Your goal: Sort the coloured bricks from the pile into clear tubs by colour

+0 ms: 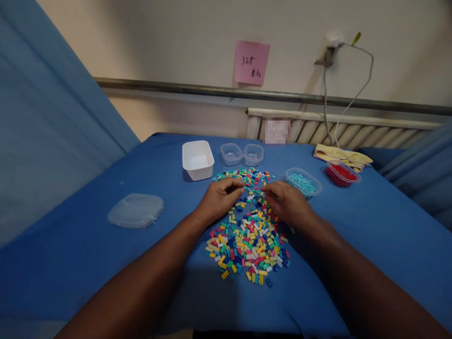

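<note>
A heap of small toy building bricks [256, 238] in yellow, pink, white, green and dark blue spreads over the blue cloth in front of me. At the left side of its narrow middle, my left hand [224, 197] is closed, with thumb and forefinger tips close together. Across from it, my right hand [287, 202] curls over the bricks' right side, its fingertips pressed together. Whatever either hand pinches is too small to make out. A second patch of bricks [249, 175] lies just beyond my fingers.
Behind the bricks stand a white bin [197, 162] and two clear tubs, one left [231, 155] and one right [253, 154]. On the right are a tub of light-blue bricks [303, 182], a tub of red bricks [342, 174] and a yellow cloth [341, 155]. Clear lids [137, 210] lie left.
</note>
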The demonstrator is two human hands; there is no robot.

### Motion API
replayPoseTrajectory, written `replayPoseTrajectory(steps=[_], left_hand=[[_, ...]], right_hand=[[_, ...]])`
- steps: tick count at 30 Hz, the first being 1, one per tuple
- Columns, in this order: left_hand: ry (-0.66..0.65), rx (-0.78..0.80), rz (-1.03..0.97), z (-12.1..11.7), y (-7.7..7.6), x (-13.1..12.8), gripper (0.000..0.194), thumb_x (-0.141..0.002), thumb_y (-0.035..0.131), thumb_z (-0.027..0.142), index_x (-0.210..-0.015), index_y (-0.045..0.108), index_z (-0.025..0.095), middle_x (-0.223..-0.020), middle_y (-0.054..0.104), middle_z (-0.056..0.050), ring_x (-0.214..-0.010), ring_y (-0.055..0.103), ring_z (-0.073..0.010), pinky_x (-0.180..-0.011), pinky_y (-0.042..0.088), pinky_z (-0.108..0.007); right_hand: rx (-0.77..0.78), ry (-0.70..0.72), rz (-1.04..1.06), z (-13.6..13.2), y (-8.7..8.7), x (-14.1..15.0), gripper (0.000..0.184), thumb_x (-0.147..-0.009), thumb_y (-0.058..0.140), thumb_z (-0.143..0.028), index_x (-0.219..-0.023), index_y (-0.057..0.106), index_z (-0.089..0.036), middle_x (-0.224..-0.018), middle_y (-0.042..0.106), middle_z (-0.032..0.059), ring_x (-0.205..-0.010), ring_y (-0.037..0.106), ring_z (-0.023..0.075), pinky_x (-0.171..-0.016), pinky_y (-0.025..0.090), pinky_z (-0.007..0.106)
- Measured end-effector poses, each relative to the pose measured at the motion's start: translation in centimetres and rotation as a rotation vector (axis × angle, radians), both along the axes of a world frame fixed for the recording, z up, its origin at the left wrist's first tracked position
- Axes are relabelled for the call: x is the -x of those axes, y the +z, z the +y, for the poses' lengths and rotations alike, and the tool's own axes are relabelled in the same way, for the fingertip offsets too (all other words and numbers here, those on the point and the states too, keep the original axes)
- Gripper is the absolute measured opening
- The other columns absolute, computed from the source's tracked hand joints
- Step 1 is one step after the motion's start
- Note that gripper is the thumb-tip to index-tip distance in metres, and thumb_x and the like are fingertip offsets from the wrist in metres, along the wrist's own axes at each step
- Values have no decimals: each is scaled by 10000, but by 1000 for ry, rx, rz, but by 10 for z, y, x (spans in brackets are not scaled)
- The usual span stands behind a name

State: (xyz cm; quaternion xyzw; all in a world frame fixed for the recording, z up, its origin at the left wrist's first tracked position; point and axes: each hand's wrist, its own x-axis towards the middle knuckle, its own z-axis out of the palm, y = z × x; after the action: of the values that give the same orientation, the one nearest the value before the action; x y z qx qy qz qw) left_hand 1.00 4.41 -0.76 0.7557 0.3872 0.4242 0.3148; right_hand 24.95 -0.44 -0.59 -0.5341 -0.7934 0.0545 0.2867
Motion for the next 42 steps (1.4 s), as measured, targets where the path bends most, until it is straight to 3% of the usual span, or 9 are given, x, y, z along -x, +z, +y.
replayPoseTrajectory(steps=[4, 12, 17, 22, 26, 32, 36, 39, 42], left_hand=[[-145, 26, 35, -16, 9, -8, 136, -920, 701, 276, -968, 803, 200, -897, 799, -21, -785, 710, -142, -721, 563, -248], [-121, 53, 5, -15, 8, -5, 187, -938, 699, 344, -995, 821, 215, -942, 823, -32, -818, 741, -164, -757, 595, -281], [-111, 127, -1, -14, 9, -5, 215, -935, 712, 388, -1013, 823, 222, -905, 816, -27, -769, 726, -159, -705, 593, -275], [55, 9, -6, -5, 6, 1, 263, -967, 676, 440, -1033, 808, 223, -926, 802, -33, -840, 729, -180, -752, 598, -287], [182, -17, -37, 9, 1, 11, 304, -974, 646, 458, -999, 800, 197, -894, 791, -25, -834, 718, -181, -756, 580, -277], [300, -39, -71, 25, -1, 24, 286, -965, 648, 418, -1007, 803, 181, -884, 786, -24, -804, 704, -166, -750, 559, -262], [341, -64, -69, 32, -2, 33, 305, -975, 621, 419, -1038, 794, 176, -909, 788, -30, -803, 708, -169, -775, 565, -280], [353, -79, 5, 36, -4, 40, 291, -957, 630, 384, -1085, 793, 179, -991, 801, -43, -896, 728, -197, -866, 572, -320], [322, -94, 152, 38, -4, 45, 244, -933, 642, 322, -1062, 803, 191, -1033, 799, -54, -955, 728, -218, -908, 564, -345]], right_hand=[[-24, 120, 350, -6, 4, 24, 174, -957, 685, -200, -1113, 756, -224, -949, 773, 34, -863, 710, 190, -793, 552, 300], [-37, 133, 506, -7, 0, 31, 141, -966, 703, -234, -1081, 782, -251, -966, 791, 27, -882, 732, 190, -813, 583, 322], [-120, 120, 391, -7, 11, 23, 131, -987, 663, -224, -1034, 782, -253, -939, 781, 30, -892, 723, 192, -824, 568, 317], [-258, -207, 177, 14, 18, -40, 196, -979, 605, -225, -1023, 795, -197, -1004, 792, 92, -954, 718, 235, -905, 546, 352], [-214, -367, 29, 33, 11, -81, 265, -965, 563, -221, -1057, 804, -160, -1063, 797, 130, -1008, 718, 275, -956, 541, 397], [-209, -367, 13, 30, 6, -81, 325, -992, 523, -220, -1156, 793, -146, -1154, 800, 141, -1063, 738, 283, -980, 546, 396], [-101, -321, -66, 22, 4, -80, 349, -1007, 512, -240, -1224, 776, -168, -1202, 799, 121, -1081, 750, 296, -958, 554, 391], [-59, -366, -165, 19, 1, -87, 363, -1008, 501, -240, -1235, 777, -173, -1207, 795, 135, -1078, 751, 324, -942, 556, 421], [-122, -392, -164, 15, 1, -88, 358, -1005, 506, -235, -1229, 776, -168, -1196, 794, 142, -1097, 740, 338, -968, 551, 452]])
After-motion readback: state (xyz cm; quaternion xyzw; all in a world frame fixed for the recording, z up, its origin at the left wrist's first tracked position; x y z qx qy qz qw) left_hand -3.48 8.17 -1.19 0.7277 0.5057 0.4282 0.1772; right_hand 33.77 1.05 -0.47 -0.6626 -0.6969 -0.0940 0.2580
